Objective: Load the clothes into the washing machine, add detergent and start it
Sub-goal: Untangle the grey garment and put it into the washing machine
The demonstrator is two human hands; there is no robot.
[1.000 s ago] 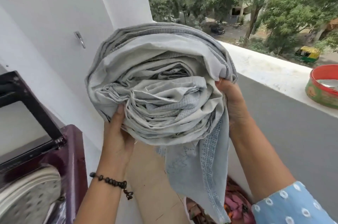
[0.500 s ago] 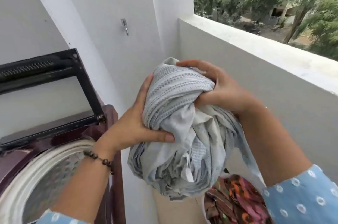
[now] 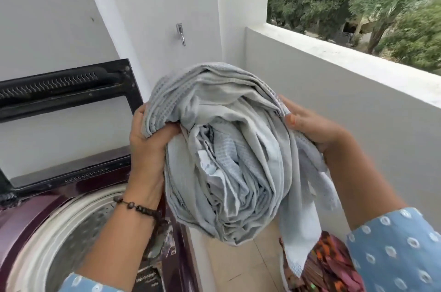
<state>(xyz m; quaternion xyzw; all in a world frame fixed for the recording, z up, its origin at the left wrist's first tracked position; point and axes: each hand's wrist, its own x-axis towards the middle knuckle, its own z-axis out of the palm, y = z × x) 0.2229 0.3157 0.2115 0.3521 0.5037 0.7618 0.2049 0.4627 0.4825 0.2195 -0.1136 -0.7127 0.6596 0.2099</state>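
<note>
Two hands hold a bundled pale grey sheet [image 3: 222,160] just right of an open maroon washing machine [image 3: 59,201].
Left hand [image 3: 145,139] grips its upper left fold; right hand [image 3: 310,127] clasps the right side. Since half a second ago, the rolled end has turned toward the camera. Front label [image 3: 146,278] writing is unreadable.
</note>
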